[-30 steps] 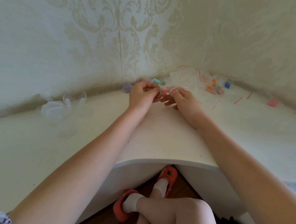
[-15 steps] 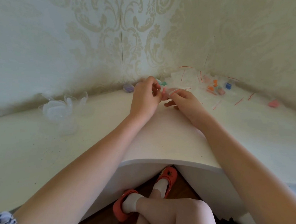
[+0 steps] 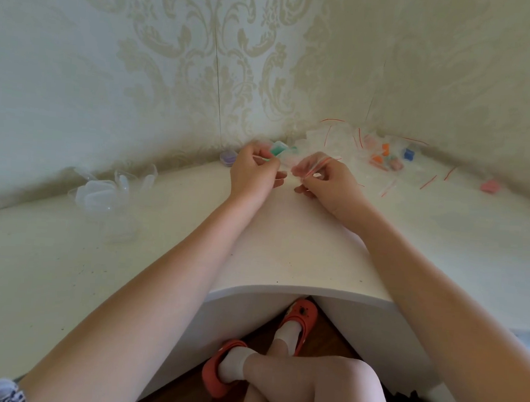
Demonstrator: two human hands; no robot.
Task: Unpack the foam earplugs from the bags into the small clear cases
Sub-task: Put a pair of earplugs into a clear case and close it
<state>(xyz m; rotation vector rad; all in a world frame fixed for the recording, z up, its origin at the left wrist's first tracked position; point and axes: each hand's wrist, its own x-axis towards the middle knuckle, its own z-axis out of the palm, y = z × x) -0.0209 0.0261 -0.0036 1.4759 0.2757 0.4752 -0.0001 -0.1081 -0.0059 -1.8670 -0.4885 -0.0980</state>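
The white corner desk point(image 3: 285, 249) runs under both my forearms and meets the patterned wallpaper at the back. To my left on it sits a cluster of empty clear cases point(image 3: 107, 190), lids open. In the far corner lies a heap of clear bags point(image 3: 334, 139) with red strips, and loose coloured earplugs point(image 3: 385, 160) lie just right of the heap. My left hand point(image 3: 254, 176) is curled, pinching something at its fingertips; what it is I cannot tell. Just beyond it is a small case with green earplugs point(image 3: 278, 148). My right hand point(image 3: 327, 181) pinches a small clear bag point(image 3: 310, 166) between thumb and fingers, close beside the left hand. A purple-filled case point(image 3: 228, 158) sits by the wall.
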